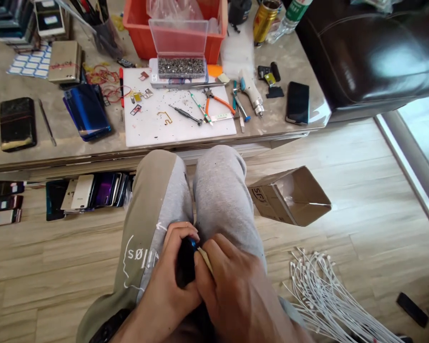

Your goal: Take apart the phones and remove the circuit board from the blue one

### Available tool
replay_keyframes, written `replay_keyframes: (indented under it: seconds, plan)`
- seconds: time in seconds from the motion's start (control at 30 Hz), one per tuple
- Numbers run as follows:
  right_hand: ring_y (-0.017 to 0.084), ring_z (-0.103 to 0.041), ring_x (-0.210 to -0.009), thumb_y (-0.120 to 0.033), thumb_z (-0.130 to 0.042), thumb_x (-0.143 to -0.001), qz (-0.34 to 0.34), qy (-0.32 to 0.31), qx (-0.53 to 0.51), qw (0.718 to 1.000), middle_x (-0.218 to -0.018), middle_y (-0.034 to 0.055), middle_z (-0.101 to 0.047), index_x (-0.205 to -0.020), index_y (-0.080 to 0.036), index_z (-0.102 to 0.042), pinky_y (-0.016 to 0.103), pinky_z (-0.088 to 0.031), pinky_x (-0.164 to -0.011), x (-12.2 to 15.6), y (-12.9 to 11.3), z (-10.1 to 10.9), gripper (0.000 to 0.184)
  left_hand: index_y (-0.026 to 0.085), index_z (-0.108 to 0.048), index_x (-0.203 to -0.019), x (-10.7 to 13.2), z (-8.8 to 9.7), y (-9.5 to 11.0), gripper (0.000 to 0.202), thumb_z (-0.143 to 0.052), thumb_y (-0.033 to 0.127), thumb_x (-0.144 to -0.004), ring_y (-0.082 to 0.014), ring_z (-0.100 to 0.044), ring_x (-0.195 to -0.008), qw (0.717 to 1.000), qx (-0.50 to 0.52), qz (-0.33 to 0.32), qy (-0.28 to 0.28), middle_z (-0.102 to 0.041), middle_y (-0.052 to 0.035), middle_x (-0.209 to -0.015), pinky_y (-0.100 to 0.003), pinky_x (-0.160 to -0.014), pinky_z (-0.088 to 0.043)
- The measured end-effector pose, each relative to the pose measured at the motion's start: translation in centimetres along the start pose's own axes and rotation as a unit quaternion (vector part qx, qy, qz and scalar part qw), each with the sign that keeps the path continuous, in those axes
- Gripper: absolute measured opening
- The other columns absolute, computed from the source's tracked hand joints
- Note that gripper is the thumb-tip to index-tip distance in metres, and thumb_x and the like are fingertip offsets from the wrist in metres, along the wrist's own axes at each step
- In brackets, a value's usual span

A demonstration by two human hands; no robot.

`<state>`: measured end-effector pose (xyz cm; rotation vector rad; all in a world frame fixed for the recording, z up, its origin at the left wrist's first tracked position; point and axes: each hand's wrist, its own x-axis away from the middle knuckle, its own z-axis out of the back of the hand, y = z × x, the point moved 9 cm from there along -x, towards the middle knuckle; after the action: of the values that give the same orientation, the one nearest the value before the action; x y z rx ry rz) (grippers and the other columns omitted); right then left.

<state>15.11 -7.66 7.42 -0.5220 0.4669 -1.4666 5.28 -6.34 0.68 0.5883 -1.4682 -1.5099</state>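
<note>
Nearest the camera, two hands are sitting close together above the grey trousers (219,195). The left hand (164,271) is forming a half-open curve, thumb and fingers bowing around a dark, blue-edged object (186,264); mostly hidden, it is lying between the hands, and its kind cannot be told. The right hand (232,281) is pinching a thin tan piece (205,259) tightly; whether that is touching the object is not showing clearly.

Too much push could be sending the piece skidding into the left fingers, and a loosening left hold could be letting the object drop between the knees.

On the counter (275,109), a clear case (181,76) is standing with its lid raised, holding many tiny metal bits (180,65); a knock could be scattering them. Behind it, a red bin (137,40) is carrying clear plastic bags (171,9). On the floor, a cardboard box (309,190) is gaping, clear plastic showing inside.
</note>
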Motion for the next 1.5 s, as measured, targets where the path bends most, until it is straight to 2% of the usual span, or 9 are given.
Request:
replay_keyframes:
  seconds: [0.13,0.33,0.53,0.67,0.83,0.97,1.17,1.37,1.5]
  plan:
    - [0.017,-0.059,-0.059,-0.005,-0.041,-0.099,0.04,0.032,0.024,0.998,-0.068,0.0016,-0.063,-0.074,-0.021,-0.059,0.034,-0.036,-0.048,0.6,-1.1,0.4,0.034,0.031,-0.055,-0.115,0.5,0.3,0.9,0.039,-0.069,0.015,-0.082,-0.0266,-0.057,-0.117,1.0,0.0,-0.019,0.0,-0.055,-0.004,-0.119,-0.042,-0.105,-0.043]
    - [0.014,-0.064,-0.06,-0.011,-0.048,-0.099,-0.064,0.051,-0.106,0.991,-0.073,-0.0004,-0.067,-0.079,-0.021,-0.059,0.029,-0.041,-0.054,1.6,0.9,0.5,0.025,0.035,-0.056,-0.119,1.3,0.5,0.7,0.033,-0.073,0.03,-0.091,-0.0259,-0.051,-0.125,0.999,0.031,-0.016,-0.02,-0.052,-0.0027,-0.127,-0.04,-0.109,-0.04]
    - [0.012,-0.057,-0.052,-0.013,-0.049,-0.098,-0.072,0.073,-0.116,0.988,-0.068,-0.0021,-0.063,-0.077,-0.022,-0.058,0.029,-0.036,-0.048,2.0,0.8,0.7,0.025,0.034,-0.059,-0.121,1.7,0.7,0.8,0.037,-0.076,0.044,-0.089,-0.0284,-0.051,-0.123,0.998,0.056,-0.031,-0.021,-0.053,-0.004,-0.125,-0.04,-0.107,-0.041]
    - [0.015,-0.058,-0.055,-0.009,-0.043,-0.1,-0.022,0.095,-0.051,0.994,-0.069,0.0,-0.063,-0.078,-0.021,-0.06,0.031,-0.039,-0.05,1.8,-0.5,1.1,0.03,0.034,-0.06,-0.118,1.7,0.9,1.3,0.034,-0.077,0.036,-0.088,-0.0254,-0.052,-0.121,0.999,0.04,-0.035,-0.002,-0.054,-0.0019,-0.123,-0.037,-0.107,-0.041]
    - [0.02,-0.065,-0.066,-0.003,-0.054,-0.09,0.036,0.041,0.043,0.998,-0.076,0.0031,-0.068,-0.084,-0.02,-0.064,0.033,-0.041,-0.049,1.6,-1.9,0.0,0.021,0.032,-0.059,-0.113,1.5,1.1,1.6,0.034,-0.072,0.018,-0.085,-0.0213,-0.055,-0.114,0.999,-0.008,-0.035,0.034,-0.056,0.0002,-0.115,-0.032,-0.102,-0.042]
    - [0.02,-0.068,-0.062,-0.004,-0.059,-0.091,-0.007,0.02,0.047,0.999,-0.078,0.0014,-0.072,-0.09,-0.021,-0.063,0.031,-0.041,-0.047,1.4,-1.0,-0.2,0.018,0.03,-0.056,-0.111,1.2,1.0,1.5,0.034,-0.065,0.011,-0.083,-0.0199,-0.056,-0.111,0.997,-0.042,-0.038,0.053,-0.056,0.0005,-0.111,-0.031,-0.1,-0.043]
    - [0.019,-0.075,-0.065,-0.01,-0.049,-0.102,-0.07,0.011,-0.044,0.996,-0.078,0.0008,-0.077,-0.091,-0.022,-0.061,0.028,-0.047,-0.056,1.5,1.2,-1.1,0.02,0.028,-0.056,-0.11,0.8,0.8,1.1,0.033,-0.069,0.015,-0.081,-0.0195,-0.056,-0.107,0.996,-0.067,-0.01,0.064,-0.057,0.0009,-0.109,-0.031,-0.097,-0.044]
    - [0.018,-0.073,-0.057,-0.011,-0.049,-0.101,-0.093,0.038,-0.025,0.995,-0.069,0.0002,-0.075,-0.086,-0.021,-0.062,0.029,-0.039,-0.052,1.5,2.1,-1.2,0.022,0.027,-0.06,-0.109,0.6,0.9,0.6,0.033,-0.072,0.02,-0.079,-0.022,-0.057,-0.109,0.995,-0.067,0.026,0.071,-0.059,-0.0006,-0.11,-0.034,-0.099,-0.044]
    - [0.018,-0.071,-0.052,-0.012,-0.054,-0.098,-0.108,0.043,-0.018,0.993,-0.063,-0.0004,-0.075,-0.08,-0.021,-0.065,0.03,-0.034,-0.05,1.3,2.3,-0.6,0.023,0.027,-0.061,-0.109,0.5,0.7,1.1,0.034,-0.071,0.018,-0.078,-0.0226,-0.059,-0.11,0.994,-0.078,0.008,0.07,-0.06,-0.0012,-0.112,-0.036,-0.101,-0.045]
